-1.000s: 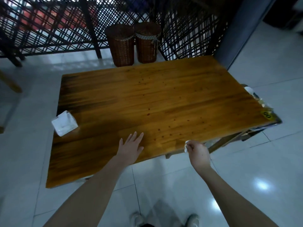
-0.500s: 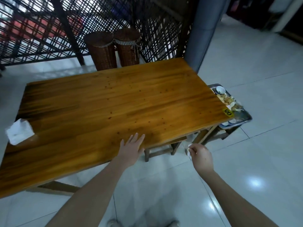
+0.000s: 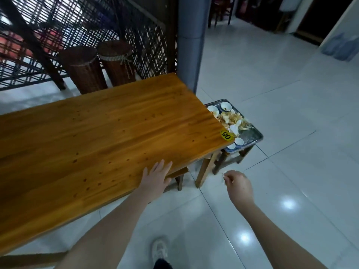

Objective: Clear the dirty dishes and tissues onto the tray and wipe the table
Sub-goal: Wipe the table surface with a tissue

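The wooden table point(image 3: 101, 133) fills the left half of the view, with a yellow "05" sticker point(image 3: 226, 135) at its near right corner. My left hand point(image 3: 156, 178) lies flat on the table's front edge, fingers spread. My right hand point(image 3: 238, 185) hangs over the floor to the right of the table, its fingers pinched on a small white tissue scrap that barely shows. Past the table's right end a metal tray point(image 3: 252, 135) rests on a low stool; it carries small white bowls point(image 3: 225, 106), food scraps and crumpled tissues point(image 3: 233, 121).
Two wicker baskets point(image 3: 101, 65) stand behind the table against a dark lattice screen point(image 3: 97, 26). A grey pillar point(image 3: 191, 35) rises at the table's far right corner. A wooden stool point(image 3: 206, 167) sits under the table's right end. Glossy white floor tiles spread to the right.
The view has swung right, so the tissue box at the table's left has left the frame and the tray shows in full. My right hand has drifted right, off the table edge.
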Available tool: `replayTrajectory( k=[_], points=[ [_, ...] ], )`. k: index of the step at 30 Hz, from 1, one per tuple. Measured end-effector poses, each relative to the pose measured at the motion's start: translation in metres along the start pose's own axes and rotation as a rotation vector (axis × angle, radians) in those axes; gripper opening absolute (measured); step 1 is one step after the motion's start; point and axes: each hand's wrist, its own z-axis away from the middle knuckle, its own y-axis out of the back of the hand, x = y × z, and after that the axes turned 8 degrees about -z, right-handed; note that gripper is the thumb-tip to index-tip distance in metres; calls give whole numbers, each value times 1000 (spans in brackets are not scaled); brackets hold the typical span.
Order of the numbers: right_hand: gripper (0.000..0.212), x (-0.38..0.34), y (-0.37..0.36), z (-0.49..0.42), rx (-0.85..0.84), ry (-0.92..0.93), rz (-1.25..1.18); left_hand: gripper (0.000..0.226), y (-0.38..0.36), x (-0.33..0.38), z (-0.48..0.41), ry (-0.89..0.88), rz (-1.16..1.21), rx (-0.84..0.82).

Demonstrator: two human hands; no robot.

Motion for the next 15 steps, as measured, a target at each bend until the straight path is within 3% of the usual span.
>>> replayTrajectory(
  k=[4, 15],
  points=[
    [14, 24, 9, -23, 33, -30, -39, 57, 14, 29, -34, -89, -100, 20],
    [15, 65, 44, -142, 61, -129, -4, 59, 75, 85, -168, -153, -30, 41]
  ],
)
